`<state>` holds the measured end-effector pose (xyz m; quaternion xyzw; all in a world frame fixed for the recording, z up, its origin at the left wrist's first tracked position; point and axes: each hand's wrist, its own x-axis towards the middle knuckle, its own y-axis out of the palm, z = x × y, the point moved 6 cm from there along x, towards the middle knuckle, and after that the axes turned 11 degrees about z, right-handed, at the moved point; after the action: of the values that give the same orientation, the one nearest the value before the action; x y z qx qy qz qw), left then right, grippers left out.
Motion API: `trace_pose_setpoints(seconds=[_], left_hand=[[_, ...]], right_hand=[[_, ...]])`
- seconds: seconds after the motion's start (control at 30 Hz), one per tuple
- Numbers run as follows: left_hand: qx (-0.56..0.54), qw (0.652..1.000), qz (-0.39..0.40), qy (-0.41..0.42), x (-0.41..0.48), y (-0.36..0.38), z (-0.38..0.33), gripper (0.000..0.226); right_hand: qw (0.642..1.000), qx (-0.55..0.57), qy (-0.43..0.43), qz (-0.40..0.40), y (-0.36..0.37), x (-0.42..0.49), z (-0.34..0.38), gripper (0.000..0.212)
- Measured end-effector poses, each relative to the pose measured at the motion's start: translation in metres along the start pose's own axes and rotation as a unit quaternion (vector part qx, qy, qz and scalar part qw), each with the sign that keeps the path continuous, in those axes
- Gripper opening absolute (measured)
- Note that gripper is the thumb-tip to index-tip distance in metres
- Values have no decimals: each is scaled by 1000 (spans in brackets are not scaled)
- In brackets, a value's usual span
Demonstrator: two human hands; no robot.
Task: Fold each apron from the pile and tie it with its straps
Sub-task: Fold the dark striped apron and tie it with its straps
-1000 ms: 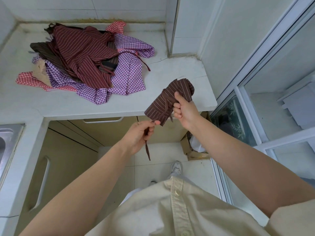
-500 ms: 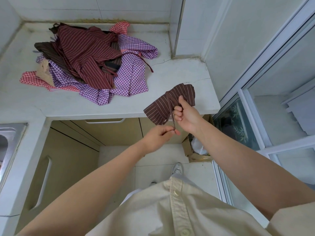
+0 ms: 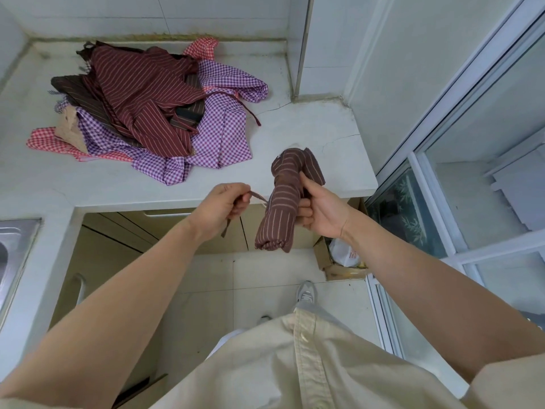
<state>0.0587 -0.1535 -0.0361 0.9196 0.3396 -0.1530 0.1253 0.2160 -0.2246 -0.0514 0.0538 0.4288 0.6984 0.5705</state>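
Apron (image 3: 281, 208), brown with pale stripes, rolled into a tight bundle – held in the air just off the near edge of the counter (image 3: 312, 128), its top end overlapping the counter's right corner. Standing roughly upright, slightly tilted.

Right hand (image 3: 323, 209): fingers and thumb curled round the bundle's middle from the right side.

Left hand (image 3: 222, 206): just left of the bundle, fingers curled in, pinching the strap (image 3: 259, 198). The strap runs taut from this hand to the bundle; its loose end hangs below the fist.

Pile (image 3: 147, 107): unfolded aprons heaped on the far left of the counter (maroon striped on top, purple and red check beneath), well apart from the bundle.

Surroundings – steel sink (image 3: 13, 246) at the left edge; cardboard box (image 3: 323, 256) on the floor under the counter's right end; grey shoe (image 3: 305, 292) on the tiles; cream shirt (image 3: 295, 364) nearest the camera.
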Motion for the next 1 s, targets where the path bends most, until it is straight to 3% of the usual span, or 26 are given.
trace_pose_setpoints(seconds=[0.1, 0.2, 0.3, 0.37, 0.43, 0.53, 0.63, 0.77, 0.83, 0.9, 1.0], left_hand=[[2, 1000, 1, 8, 2, 6, -13, 36], [-15, 996, 76, -49, 4, 27, -8, 67], [-89, 984, 115, -99, 7, 34, 0, 58], [-109, 979, 128, -118, 14, 33, 3, 64], [-81, 983, 122, -109, 25, 29, 3, 74], [-34, 992, 70, -97, 49, 20, -6, 61], [0, 995, 47, -85, 78, 12, -14, 40], [-36, 996, 18, -85, 105, 1, -15, 60], [-75, 994, -5, -85, 124, -5, -20, 62], [-127, 988, -5, -86, 137, -3, -25, 48], [-181, 980, -21, -84, 158, -7, -28, 40]], right_hand=[[999, -31, -1, 28, 4, 5, -3, 42], [998, -49, -20, 38, 5, 14, -2, 54], [996, -54, -69, 14, 0, 20, 6, 53], [994, -63, -88, -6, -5, 25, 15, 53], [988, -116, -92, -38, -15, 31, 22, 48], [971, -219, -50, -86, -27, 47, 38, 42], [945, -299, -14, -131, -40, 64, 64, 45], [915, -363, -24, -176, -51, 84, 97, 41], [872, -444, -39, -204, -63, 101, 121, 47], [826, -520, -46, -213, -69, 113, 138, 54], [781, -580, -85, -216, -75, 130, 168, 57]])
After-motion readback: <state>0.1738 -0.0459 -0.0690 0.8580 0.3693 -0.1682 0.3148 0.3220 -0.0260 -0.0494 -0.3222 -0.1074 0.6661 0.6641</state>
